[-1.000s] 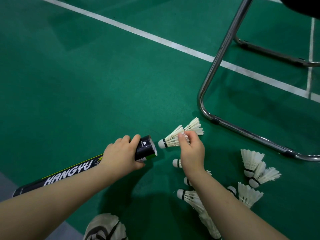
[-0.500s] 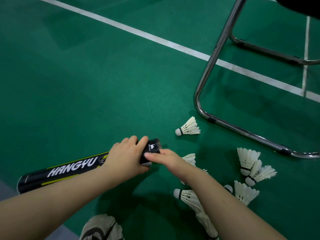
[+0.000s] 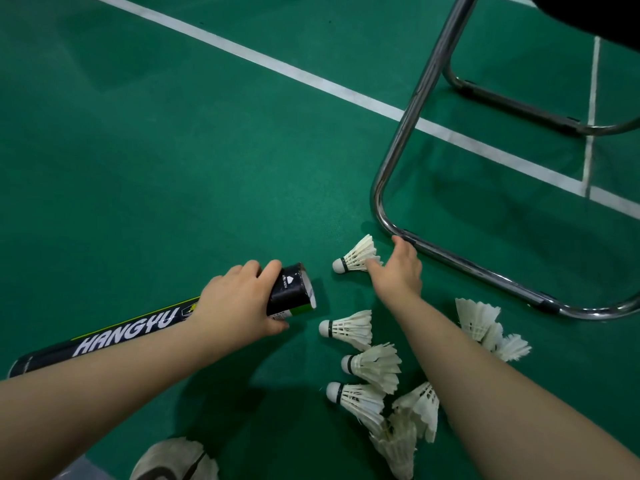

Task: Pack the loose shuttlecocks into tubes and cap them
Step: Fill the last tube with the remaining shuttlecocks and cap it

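White shuttlecock (image 3: 356,259) touched by the spread right hand (image 3: 398,275) may be crushed if forced crooked into the tube (image 3: 292,294) gripped by the left hand (image 3: 239,306).

Open black tube (image 3: 138,329), white shuttlecocks (image 3: 349,329) loose beside it

Green court floor (image 3: 173,150), chrome chair frame (image 3: 408,133)

Open green floor (image 3: 173,150) lies left and ahead; chair frame (image 3: 467,266) bars the right, shuttlecocks (image 3: 374,368) seemingly crowding below.
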{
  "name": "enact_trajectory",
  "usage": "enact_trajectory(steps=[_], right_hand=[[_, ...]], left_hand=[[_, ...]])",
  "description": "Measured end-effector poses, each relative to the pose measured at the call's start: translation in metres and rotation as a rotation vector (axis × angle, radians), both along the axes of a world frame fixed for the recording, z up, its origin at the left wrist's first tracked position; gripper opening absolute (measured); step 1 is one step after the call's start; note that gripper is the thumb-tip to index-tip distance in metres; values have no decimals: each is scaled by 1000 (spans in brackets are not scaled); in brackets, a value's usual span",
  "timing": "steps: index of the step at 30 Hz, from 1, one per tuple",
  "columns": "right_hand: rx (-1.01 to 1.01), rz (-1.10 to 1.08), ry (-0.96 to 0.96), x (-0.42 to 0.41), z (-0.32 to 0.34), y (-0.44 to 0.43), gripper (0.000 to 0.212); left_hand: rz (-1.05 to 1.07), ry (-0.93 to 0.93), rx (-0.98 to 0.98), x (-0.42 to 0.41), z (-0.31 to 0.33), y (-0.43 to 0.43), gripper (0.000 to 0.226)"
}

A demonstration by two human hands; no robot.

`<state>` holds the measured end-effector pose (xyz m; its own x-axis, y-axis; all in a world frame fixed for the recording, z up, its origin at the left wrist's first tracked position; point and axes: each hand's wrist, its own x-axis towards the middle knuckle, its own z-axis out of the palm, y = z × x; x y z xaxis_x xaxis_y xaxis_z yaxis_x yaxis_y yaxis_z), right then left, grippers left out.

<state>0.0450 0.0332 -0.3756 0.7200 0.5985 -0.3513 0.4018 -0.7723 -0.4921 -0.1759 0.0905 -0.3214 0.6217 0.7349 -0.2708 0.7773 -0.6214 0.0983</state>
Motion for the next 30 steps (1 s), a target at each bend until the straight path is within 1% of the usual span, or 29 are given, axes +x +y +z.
enact_trajectory(steps=[2,4,6,7,8,9,11,12,13,15,18,20,22,24,26,28,30], right_hand=[[-44,35,46,7,-9,5,58],[-106,48,73,9,-13,8,47],[-119,7,72,7,-12,9,35],[-64,-36,88,5,-9,7,30],[47,-93,133,3,-5,4,23],[200,-155,208,-1,1,0,19],[471,-235,350,-14,17,-10,25],[546,-227,403,-21,25,-15,28],[576,-184,449,-28,32,-20,30],[558,-41,523,-40,38,-24,34],[457,157,575,-50,40,-24,31],[390,214,629,-53,44,-23,33],[335,215,746,-54,49,-21,38],[234,218,843,-57,54,-19,39],[146,269,901,-60,56,-18,37],[100,363,976,-63,60,-20,34],[70,486,1054,-66,62,-24,22]], left_hand=[[0,8,0,1,-1,-1,75],[5,8,-4,1,-1,0,76],[7,5,-1,2,-2,1,76],[10,4,2,3,-2,2,75],[13,2,5,3,-1,3,74],[14,-1,10,4,-1,4,73],[15,-1,17,4,0,5,71],[18,-6,16,4,0,6,71],[19,-14,14,5,0,6,70],[19,-14,11,5,-1,5,70],[3,-13,12,8,-2,1,71],[-2,-15,10,9,-1,-2,71],[5,-28,4,10,0,-3,71],[0,-26,3,11,3,-6,71],[-19,-38,24,12,3,-10,73],[-58,-56,30,13,3,-13,73],[-158,-72,50,11,-5,-15,77]])
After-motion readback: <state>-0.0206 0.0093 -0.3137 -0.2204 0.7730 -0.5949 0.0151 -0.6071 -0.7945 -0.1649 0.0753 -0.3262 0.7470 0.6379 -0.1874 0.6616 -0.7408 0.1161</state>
